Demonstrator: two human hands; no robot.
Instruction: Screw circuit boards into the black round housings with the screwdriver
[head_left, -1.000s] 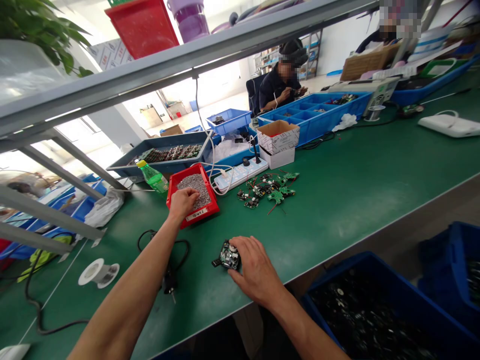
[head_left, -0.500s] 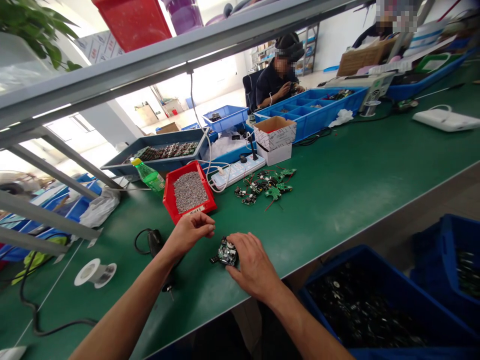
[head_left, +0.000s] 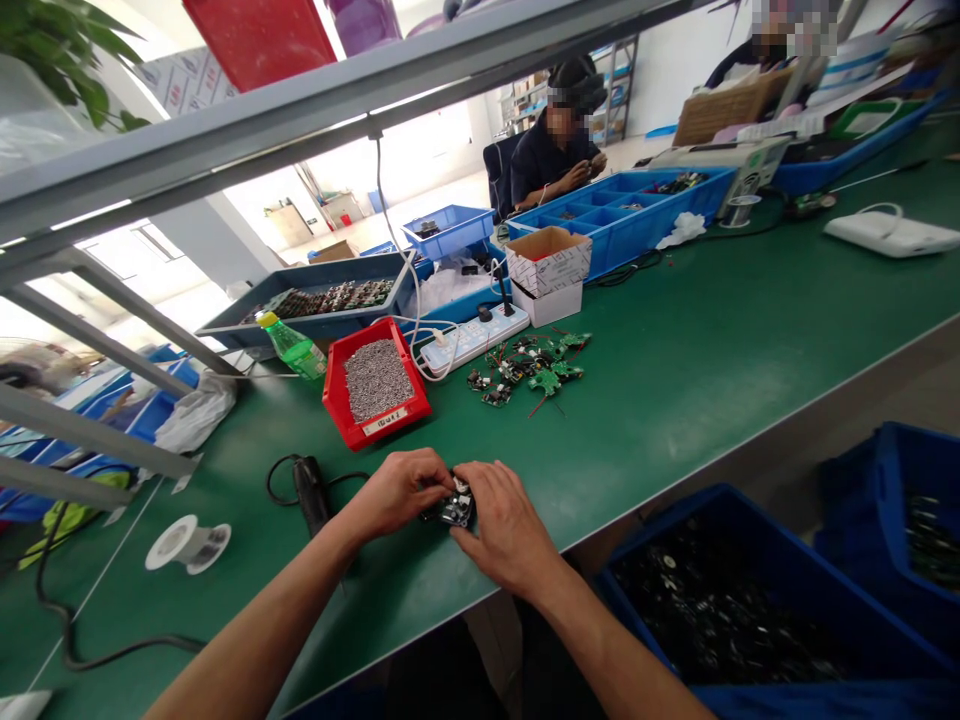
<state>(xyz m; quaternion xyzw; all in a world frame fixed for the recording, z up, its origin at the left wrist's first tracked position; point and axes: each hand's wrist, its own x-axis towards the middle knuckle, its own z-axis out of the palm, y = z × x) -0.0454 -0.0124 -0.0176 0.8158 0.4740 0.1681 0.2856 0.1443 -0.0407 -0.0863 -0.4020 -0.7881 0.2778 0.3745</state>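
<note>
A small electronic assembly (head_left: pixel 457 509), with a circuit board and metallic parts, rests on the green table (head_left: pixel 675 370). My right hand (head_left: pixel 504 522) curves round its right side and holds it. My left hand (head_left: pixel 409 490) is at its upper left, fingertips pinched together against its top; whatever lies between them is too small to make out. Left of my left hand, a black electric screwdriver (head_left: pixel 310 492) lies on the table, its front end partly hidden by my forearm. Beyond my hands stands a red bin (head_left: pixel 356 427) full of small metal screws (head_left: pixel 379 380).
Loose green circuit boards (head_left: pixel 551 375) with wires lie behind, near a white power strip (head_left: pixel 476 340) and a carton (head_left: pixel 551 265). A wire spool (head_left: pixel 187 545) is at left. Blue crates (head_left: pixel 720 672) of dark parts stand below the table edge. Across the table sits a person (head_left: pixel 551 160).
My left hand has moved right and down from near the red bin to the assembly, its fingers still pinched. My right hand keeps its hold in about the same place.
</note>
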